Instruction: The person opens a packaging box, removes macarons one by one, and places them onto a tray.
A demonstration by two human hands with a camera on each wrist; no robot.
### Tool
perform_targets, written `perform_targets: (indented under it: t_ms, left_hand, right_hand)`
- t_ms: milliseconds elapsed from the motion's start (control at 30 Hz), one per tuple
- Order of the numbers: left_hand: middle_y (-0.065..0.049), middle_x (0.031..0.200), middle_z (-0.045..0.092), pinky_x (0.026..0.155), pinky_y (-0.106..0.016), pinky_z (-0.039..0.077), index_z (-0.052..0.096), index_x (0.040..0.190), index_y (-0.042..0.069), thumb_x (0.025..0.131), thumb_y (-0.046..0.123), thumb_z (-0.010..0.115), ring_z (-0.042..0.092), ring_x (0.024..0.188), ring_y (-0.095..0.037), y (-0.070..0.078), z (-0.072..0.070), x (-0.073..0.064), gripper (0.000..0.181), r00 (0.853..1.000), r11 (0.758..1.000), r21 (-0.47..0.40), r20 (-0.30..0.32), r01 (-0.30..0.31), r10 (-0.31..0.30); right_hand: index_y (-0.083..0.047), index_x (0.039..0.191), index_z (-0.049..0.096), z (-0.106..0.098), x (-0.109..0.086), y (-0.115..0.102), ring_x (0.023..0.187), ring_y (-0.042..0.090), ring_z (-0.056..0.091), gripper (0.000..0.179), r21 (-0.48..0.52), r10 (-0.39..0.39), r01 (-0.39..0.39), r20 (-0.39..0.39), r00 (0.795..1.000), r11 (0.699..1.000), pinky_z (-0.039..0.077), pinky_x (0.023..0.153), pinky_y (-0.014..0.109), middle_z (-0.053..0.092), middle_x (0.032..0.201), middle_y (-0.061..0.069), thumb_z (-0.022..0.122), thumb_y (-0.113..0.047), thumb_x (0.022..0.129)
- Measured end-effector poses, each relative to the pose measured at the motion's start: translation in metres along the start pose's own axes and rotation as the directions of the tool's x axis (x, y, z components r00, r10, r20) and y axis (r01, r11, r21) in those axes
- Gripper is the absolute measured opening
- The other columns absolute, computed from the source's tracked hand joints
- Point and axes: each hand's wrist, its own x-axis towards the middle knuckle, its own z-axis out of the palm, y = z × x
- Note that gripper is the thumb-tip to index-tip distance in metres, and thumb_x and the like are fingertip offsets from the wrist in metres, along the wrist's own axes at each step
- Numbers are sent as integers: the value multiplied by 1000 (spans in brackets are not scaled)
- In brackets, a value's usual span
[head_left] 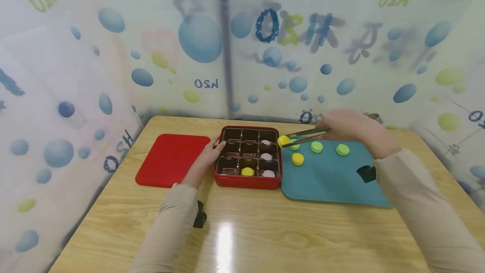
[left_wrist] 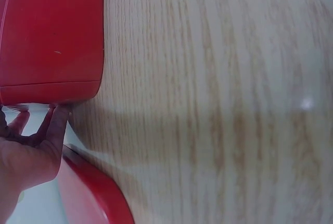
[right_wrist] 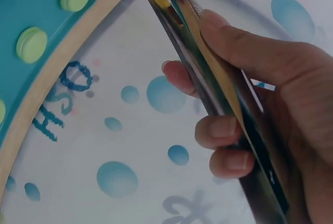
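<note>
My right hand (head_left: 346,127) grips metal tongs (right_wrist: 208,73), thumb on one arm and fingers around the other. The tongs' tips pinch a yellow macaron (head_left: 283,141) at the right rim of a red box (head_left: 248,181). My left hand (head_left: 206,155) holds the box's left side, with the thumb at the rim and fingers against the outer wall (left_wrist: 52,91). Inside is a dark divided insert. Its right column holds pale pink macarons (head_left: 266,156), and a yellow macaron (head_left: 248,172) sits in the front middle compartment.
Right of the box lies a blue-green tray (head_left: 326,184) bearing a yellow macaron (head_left: 297,159) and green macarons (head_left: 342,150). A flat red lid (head_left: 170,159) lies left of the box on the wooden table (head_left: 265,231). A patterned wall (head_left: 250,83) stands behind.
</note>
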Motion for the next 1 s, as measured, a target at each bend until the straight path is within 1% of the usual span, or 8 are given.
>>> perform_targets:
  t_ms: [100,200,333,600,667,767,833,1000]
  left_hand:
    - [-22,145,31,109,-48,27,16,147,15,98,34,38,33,132,-35,-1,-1,0,57,1000,1000,8,-2,5,-4]
    - [-20,146,31,109,-48,28,16,147,17,98,36,38,34,132,-34,-1,-1,1,58,1000,1000,3,-3,13,-13]
    - [-20,146,31,108,-47,29,16,148,17,98,36,38,35,131,-34,-2,0,2,58,1000,1000,-3,1,17,-17]
    - [-21,145,32,108,-47,29,16,147,16,98,35,38,37,130,-34,-2,0,1,57,1000,1000,-12,3,16,-16]
    - [-21,145,32,108,-47,29,18,147,17,98,34,39,36,130,-34,-2,0,2,56,1000,1000,-19,-2,18,-18]
    - [-20,145,32,107,-47,30,19,147,20,97,37,40,36,130,-33,-3,0,3,57,1000,999,-30,-7,15,-15]
    - [-21,143,35,104,-46,35,21,146,21,95,43,40,40,127,-33,-5,1,5,59,1000,1000,-16,-15,-6,6]
    - [-20,144,34,104,-46,35,21,146,21,95,45,40,40,128,-32,-7,1,5,60,1000,1000,-5,-9,-13,13]
  right_hand:
    - [-6,102,69,2,-4,5,70,14,61,25,-2,14,-14,5,1000,1000,50,65,37,68,85,2,66,-22,83]
    - [-9,94,70,6,-8,12,62,10,56,18,-11,25,-25,28,999,1000,47,57,31,65,75,-2,66,-22,83]
    - [-11,89,70,12,-14,22,61,9,54,15,-27,51,-50,53,997,998,45,56,30,64,73,-3,67,-23,81]
    - [-9,97,69,21,-26,34,72,18,61,24,-59,146,-141,96,985,988,49,63,40,67,89,3,68,-26,81]
    - [-8,97,69,23,-28,36,73,19,62,25,-68,149,-142,110,983,988,49,64,40,67,91,4,68,-26,80]
    - [-10,92,69,25,-29,37,69,14,60,21,-85,133,-123,125,983,989,49,61,37,67,86,0,70,-26,79]
    - [-11,89,69,26,-29,38,65,10,57,19,-106,119,-105,136,984,989,48,59,35,66,83,-2,70,-27,78]
    - [-12,87,67,28,-29,39,62,8,54,21,-137,111,-89,156,981,987,47,57,33,64,80,-4,71,-29,77]
